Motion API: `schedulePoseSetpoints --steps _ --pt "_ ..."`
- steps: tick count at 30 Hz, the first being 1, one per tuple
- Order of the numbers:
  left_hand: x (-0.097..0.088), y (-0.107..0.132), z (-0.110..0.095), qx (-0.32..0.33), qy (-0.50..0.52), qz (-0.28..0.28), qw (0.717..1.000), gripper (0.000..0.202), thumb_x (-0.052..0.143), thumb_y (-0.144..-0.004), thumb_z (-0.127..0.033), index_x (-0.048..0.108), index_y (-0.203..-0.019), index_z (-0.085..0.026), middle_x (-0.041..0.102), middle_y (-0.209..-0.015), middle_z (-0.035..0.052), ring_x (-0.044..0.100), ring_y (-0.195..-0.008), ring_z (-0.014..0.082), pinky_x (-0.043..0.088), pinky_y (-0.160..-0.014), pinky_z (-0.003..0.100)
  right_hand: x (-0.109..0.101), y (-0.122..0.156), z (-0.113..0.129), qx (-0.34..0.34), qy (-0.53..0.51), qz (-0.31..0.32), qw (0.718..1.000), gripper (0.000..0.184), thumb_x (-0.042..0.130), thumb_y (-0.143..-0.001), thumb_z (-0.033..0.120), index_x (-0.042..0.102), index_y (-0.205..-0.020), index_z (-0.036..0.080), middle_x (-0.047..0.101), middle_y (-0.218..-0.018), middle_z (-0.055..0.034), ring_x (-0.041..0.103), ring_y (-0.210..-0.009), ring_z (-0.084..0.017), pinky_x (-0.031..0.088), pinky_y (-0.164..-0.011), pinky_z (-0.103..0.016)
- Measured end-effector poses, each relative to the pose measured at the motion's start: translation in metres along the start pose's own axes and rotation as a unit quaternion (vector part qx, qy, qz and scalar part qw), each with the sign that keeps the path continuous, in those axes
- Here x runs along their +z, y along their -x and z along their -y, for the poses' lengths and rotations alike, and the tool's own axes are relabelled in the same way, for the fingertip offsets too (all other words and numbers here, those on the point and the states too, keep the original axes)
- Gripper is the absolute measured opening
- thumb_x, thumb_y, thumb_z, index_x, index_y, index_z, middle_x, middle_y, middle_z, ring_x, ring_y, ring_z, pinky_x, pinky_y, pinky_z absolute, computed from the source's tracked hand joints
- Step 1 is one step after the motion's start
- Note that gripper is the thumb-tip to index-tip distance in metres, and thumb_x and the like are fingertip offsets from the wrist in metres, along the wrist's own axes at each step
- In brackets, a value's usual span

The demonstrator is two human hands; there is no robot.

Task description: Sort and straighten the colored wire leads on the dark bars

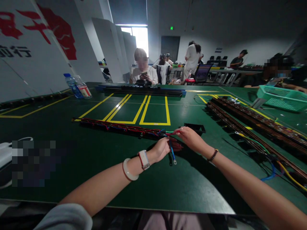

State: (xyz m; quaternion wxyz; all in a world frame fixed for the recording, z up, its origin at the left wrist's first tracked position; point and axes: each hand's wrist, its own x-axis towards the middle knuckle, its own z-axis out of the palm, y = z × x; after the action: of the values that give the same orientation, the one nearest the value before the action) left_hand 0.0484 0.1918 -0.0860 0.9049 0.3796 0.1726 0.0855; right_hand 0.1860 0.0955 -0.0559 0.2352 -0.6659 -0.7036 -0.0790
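A long black rail [115, 127] laced with red and blue wires lies across the green table [96, 166] in front of me. My left hand [162, 149], with a watch and a pale bangle on its wrist, is closed around the wire bundle at the rail's right end; a blue wire [172, 154] and a black lead hang below its fingers. My right hand [190, 137], a bead bracelet at its wrist, pinches a red wire [173, 132] coming out of the same end. Both hands sit close together over the rail's tip.
Several more wired rails [254, 124] run diagonally at the right, with yellow, green and blue leads spilling from them. A teal basket [283, 97] stands at the far right, a water bottle [80, 87] at the far left, another black rail [144, 91] across the back. Several people sit or stand beyond the table.
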Motion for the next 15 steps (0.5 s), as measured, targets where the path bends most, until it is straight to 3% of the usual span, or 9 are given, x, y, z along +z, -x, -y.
schedulePoseSetpoints --steps 3,6,10,13,15 --pt "-0.001 -0.001 0.003 0.026 -0.044 -0.022 0.998 0.020 0.036 -0.091 -0.016 0.055 -0.088 -0.011 0.065 -0.067 0.0081 0.067 -0.069 0.0177 0.053 -0.075 0.035 -0.006 -0.034 0.010 0.073 0.026 0.020 0.997 0.035 0.031 -0.099 0.030 0.060 -0.089 0.014 0.064 -0.088 -0.0086 0.058 -0.083 -0.017 0.041 -0.072 -0.025" --pt "-0.005 -0.002 0.007 0.032 -0.071 -0.033 0.996 0.018 0.041 -0.092 -0.023 0.052 -0.083 -0.011 0.064 -0.064 0.0077 0.066 -0.062 0.0188 0.053 -0.068 0.035 -0.006 -0.072 0.027 0.096 0.119 0.068 0.986 0.038 0.030 -0.099 0.035 0.060 -0.093 0.013 0.065 -0.084 -0.0109 0.060 -0.073 -0.019 0.039 -0.064 -0.026" --pt "-0.006 0.001 0.008 0.045 -0.065 -0.026 0.997 0.015 0.052 -0.088 -0.024 0.055 -0.082 -0.011 0.064 -0.068 0.0077 0.064 -0.063 0.0177 0.052 -0.066 0.033 0.015 -0.108 0.052 0.046 0.212 0.119 0.969 0.030 0.036 -0.095 0.022 0.064 -0.093 0.011 0.066 -0.086 -0.0152 0.063 -0.076 -0.024 0.039 -0.062 -0.030" --pt "-0.002 0.005 0.003 0.049 -0.029 -0.082 0.995 0.006 0.057 -0.082 -0.013 0.059 -0.088 -0.013 0.067 -0.083 0.0067 0.063 -0.072 0.0141 0.050 -0.067 0.025 0.032 -0.115 0.066 0.000 0.242 0.134 0.961 0.024 0.042 -0.089 0.011 0.065 -0.089 0.009 0.066 -0.086 -0.0158 0.062 -0.079 -0.025 0.039 -0.063 -0.031" --pt "0.000 0.005 0.001 0.047 -0.002 -0.107 0.993 0.010 0.055 -0.083 -0.011 0.060 -0.090 -0.015 0.068 -0.086 0.0053 0.062 -0.076 0.0130 0.050 -0.067 0.022 0.035 -0.113 0.069 -0.017 0.240 0.135 0.961 0.023 0.043 -0.090 0.012 0.065 -0.090 0.009 0.066 -0.088 -0.0156 0.062 -0.079 -0.024 0.039 -0.064 -0.031"
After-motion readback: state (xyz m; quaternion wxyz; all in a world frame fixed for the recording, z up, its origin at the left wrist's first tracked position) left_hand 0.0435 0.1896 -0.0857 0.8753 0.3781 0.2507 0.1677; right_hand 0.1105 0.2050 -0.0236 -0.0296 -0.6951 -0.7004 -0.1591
